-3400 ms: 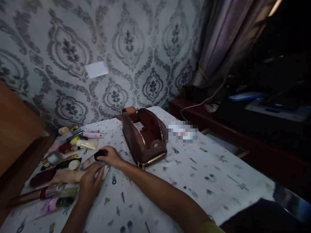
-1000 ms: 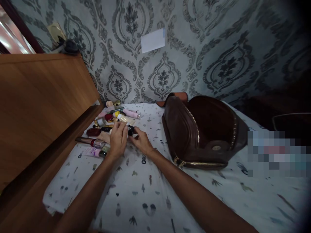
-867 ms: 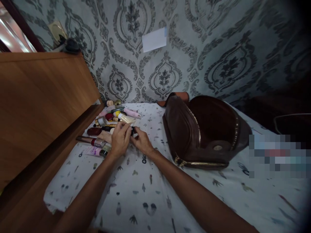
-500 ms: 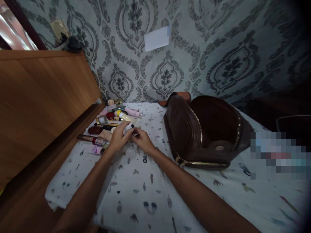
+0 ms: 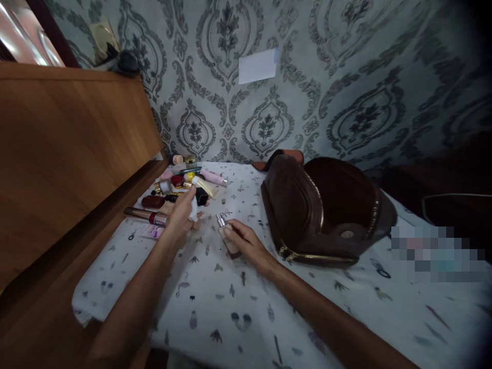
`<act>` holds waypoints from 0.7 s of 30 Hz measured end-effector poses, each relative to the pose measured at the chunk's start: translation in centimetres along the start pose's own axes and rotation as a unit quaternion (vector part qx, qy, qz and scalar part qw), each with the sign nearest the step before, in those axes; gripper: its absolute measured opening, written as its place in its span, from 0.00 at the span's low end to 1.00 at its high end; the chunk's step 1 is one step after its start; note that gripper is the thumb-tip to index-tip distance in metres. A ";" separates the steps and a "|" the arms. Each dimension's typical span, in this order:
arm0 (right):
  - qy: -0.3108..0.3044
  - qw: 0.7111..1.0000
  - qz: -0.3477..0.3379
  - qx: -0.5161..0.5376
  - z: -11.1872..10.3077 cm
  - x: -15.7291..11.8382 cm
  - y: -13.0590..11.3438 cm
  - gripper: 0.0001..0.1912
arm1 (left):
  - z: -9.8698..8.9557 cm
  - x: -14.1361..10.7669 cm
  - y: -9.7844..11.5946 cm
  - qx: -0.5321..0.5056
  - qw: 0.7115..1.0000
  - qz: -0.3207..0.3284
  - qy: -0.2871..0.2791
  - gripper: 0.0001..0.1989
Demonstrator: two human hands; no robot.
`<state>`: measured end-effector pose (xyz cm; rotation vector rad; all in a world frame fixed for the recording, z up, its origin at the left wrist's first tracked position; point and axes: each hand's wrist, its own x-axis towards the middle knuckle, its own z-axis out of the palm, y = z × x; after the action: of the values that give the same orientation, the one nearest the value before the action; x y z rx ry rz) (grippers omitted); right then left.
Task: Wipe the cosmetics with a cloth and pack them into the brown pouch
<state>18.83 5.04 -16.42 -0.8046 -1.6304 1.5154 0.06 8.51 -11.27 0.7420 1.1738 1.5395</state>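
Holding a small, tilted glass bottle in the pinched grip of the right hand, above the worktop, between cosmetics and an open brown bag. Clasping a crumpled white cloth in the left hand. Could drop the bottle through a loose fingertip hold, or scatter cosmetics by brushing past with the left wrist.

A room in a home, it seems: damask-patterned wallpaper is covering the wall behind the table, a printed cloth (little plants and rainbows) is draping it, and cosmetics are lying on its left side.
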 end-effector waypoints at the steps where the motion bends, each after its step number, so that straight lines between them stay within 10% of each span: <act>1: 0.006 0.999 0.029 0.023 0.0 -0.7 -0.1 0.22 | 0.4 -0.4 -0.2 0.010 0.999 -0.023 -0.022 0.17; 11: 0.068 0.998 0.017 0.006 0.1 -2.9 -1.6 0.19 | 2.0 -2.1 -3.0 0.093 0.984 -0.067 -0.134 0.25; 21: 0.085 0.995 0.012 -0.042 -0.7 -2.6 -1.0 0.18 | 2.2 -1.9 -3.8 0.137 0.985 -0.050 -0.093 0.28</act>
<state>20.81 3.07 -15.66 -0.9748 -1.5713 1.3623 3.95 7.37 -13.88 0.9730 1.2754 1.2108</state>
